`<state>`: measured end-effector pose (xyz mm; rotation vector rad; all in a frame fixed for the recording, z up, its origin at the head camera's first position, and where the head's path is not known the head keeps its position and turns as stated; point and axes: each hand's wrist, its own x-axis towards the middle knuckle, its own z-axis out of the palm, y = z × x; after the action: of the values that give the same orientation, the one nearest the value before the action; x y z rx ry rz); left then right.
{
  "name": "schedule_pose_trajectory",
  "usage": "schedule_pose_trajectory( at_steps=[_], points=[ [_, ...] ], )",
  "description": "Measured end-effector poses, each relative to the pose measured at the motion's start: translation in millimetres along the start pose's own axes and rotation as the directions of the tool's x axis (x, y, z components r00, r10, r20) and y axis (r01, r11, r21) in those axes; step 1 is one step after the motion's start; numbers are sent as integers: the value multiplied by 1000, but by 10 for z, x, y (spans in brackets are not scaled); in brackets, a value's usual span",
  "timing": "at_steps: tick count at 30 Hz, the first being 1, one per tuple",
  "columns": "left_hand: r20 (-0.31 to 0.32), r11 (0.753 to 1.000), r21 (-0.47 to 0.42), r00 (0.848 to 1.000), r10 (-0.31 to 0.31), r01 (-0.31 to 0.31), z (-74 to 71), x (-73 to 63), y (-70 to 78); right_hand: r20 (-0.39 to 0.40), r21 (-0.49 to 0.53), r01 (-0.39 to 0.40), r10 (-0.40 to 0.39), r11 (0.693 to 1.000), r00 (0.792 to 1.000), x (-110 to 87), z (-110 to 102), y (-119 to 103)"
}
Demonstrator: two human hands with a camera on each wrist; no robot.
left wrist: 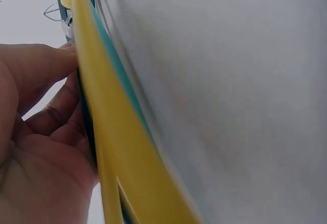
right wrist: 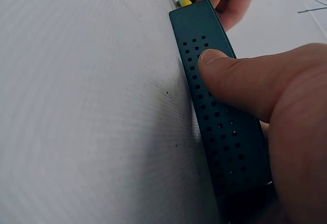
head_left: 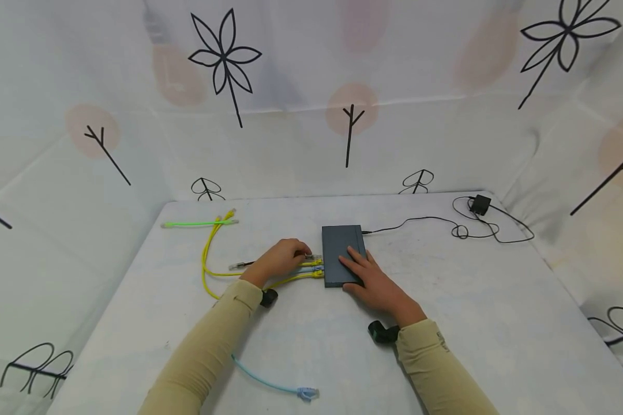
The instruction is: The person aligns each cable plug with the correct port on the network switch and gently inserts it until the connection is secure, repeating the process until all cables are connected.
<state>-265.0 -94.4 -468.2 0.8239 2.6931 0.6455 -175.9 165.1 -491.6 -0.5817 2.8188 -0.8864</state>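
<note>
A dark blue-grey network switch (head_left: pixel 337 239) lies on the white table, its perforated side (right wrist: pixel 207 106) showing in the right wrist view. My right hand (head_left: pixel 376 282) rests on it with fingers spread over the top and the thumb (right wrist: pixel 225 76) pressed against that side. At the switch's left edge, my left hand (head_left: pixel 280 262) pinches a black network cable close to its clear plug (head_left: pixel 313 256), right by the ports. The cable's other plug (head_left: pixel 236 266) lies left of the hand. Yellow network cables (head_left: pixel 291 279) and a light blue plug (head_left: pixel 311 269) run into the same edge.
A green cable (head_left: pixel 197 223) lies at the back left across yellow cable ends (head_left: pixel 231 214). A light blue cable (head_left: pixel 267 381) emerges from under my left sleeve at the front. The switch's thin black power cord (head_left: pixel 420 218) leads to a black adapter (head_left: pixel 480 204) at the back right.
</note>
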Motion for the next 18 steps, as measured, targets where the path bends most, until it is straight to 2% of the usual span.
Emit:
schedule_pose_trajectory(
  at_steps=[18],
  points=[
    [-12,999,-40,1000,-20,20,17,-5,63,-4,2,-3,3,1000,1000,-13,-20,-35]
  ],
)
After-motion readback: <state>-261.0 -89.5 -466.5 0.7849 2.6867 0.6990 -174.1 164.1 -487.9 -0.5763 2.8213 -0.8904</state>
